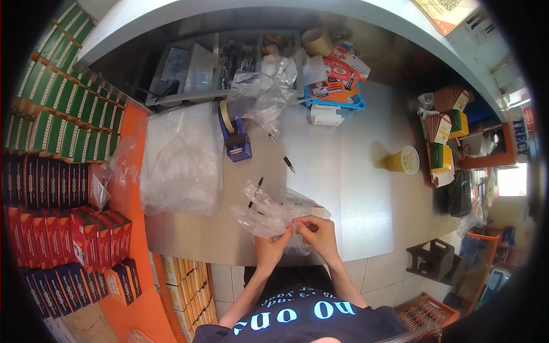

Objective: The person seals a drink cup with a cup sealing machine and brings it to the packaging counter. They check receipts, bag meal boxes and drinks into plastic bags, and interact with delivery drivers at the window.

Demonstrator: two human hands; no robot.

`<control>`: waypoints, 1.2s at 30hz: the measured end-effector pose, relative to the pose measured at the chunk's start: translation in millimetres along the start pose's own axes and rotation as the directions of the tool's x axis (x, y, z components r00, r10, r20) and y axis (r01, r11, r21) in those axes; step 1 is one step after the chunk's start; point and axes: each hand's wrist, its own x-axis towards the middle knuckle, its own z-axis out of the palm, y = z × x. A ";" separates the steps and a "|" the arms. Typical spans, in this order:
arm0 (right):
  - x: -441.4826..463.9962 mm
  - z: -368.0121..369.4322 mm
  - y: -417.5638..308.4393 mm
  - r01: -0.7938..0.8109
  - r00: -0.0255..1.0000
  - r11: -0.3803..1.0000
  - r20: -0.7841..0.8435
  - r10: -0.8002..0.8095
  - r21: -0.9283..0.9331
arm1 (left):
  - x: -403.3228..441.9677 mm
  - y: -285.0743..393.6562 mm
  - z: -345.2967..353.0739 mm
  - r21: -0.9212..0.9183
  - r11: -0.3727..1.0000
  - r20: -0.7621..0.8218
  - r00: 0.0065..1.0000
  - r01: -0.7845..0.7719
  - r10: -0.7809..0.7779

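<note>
My left hand (271, 249) and right hand (321, 235) meet, fingertips pinched on the bag (264, 222) at six o'clock on the counter (354, 183), apparently gathering its plastic, which calls for light, steady fingers, with the cup (404, 160) off at two.

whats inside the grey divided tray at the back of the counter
In the grey divided tray: clear packets on the left, dark wrapped items mid-tray, something orange on the right. Loose clear plastic hides what lies under it.
</note>
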 end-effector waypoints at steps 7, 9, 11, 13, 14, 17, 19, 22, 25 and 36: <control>5.7 -12.0 -0.5 0.354 0.929 0.765 0.109 -0.353 -0.538 | 2.7 -8.2 -5.9 0.148 0.968 0.046 0.979 -0.205 0.200; 12.8 -20.0 -3.9 0.396 0.918 0.764 0.212 -0.334 -0.509 | 0.9 -5.8 -8.2 0.176 0.950 0.064 0.966 -0.257 0.249; 12.3 -32.2 -11.9 0.403 0.908 0.778 0.316 -0.274 -0.483 | -1.5 6.3 -13.3 0.213 0.939 0.088 0.962 -0.270 0.257; -5.0 -49.6 -23.2 -0.017 0.946 0.998 0.322 0.037 -0.065 | -6.1 15.4 -23.0 0.513 0.730 0.115 0.878 -0.453 0.464; -19.6 -69.6 -42.7 0.038 0.951 0.996 0.302 -0.062 0.082 | -2.5 7.1 -24.5 0.558 0.748 0.074 0.920 -0.359 0.386; -40.2 -71.0 -67.0 0.404 0.888 0.886 0.133 -0.439 0.228 | 0.7 -3.3 -21.1 0.680 0.500 0.315 0.829 -0.537 0.462; 3.5 -28.6 1.3 0.532 0.767 0.604 0.035 -0.641 -0.593 | 7.8 11.0 -36.6 0.622 0.602 0.453 0.858 -0.500 0.243; 56.3 -46.7 -12.6 0.463 0.871 0.528 0.253 -0.422 -0.712 | 29.5 127.3 -117.6 0.185 0.950 0.678 0.733 -0.250 0.061; 98.9 30.1 -168.5 0.687 0.554 0.302 0.208 -0.806 -0.661 | 35.7 226.7 -189.2 -0.268 0.844 0.285 0.799 -0.464 0.529; 519.2 327.3 -212.5 0.611 0.556 -0.111 0.525 -0.645 -0.784 | 225.1 178.7 -283.6 -0.789 0.315 0.028 0.481 -0.528 0.876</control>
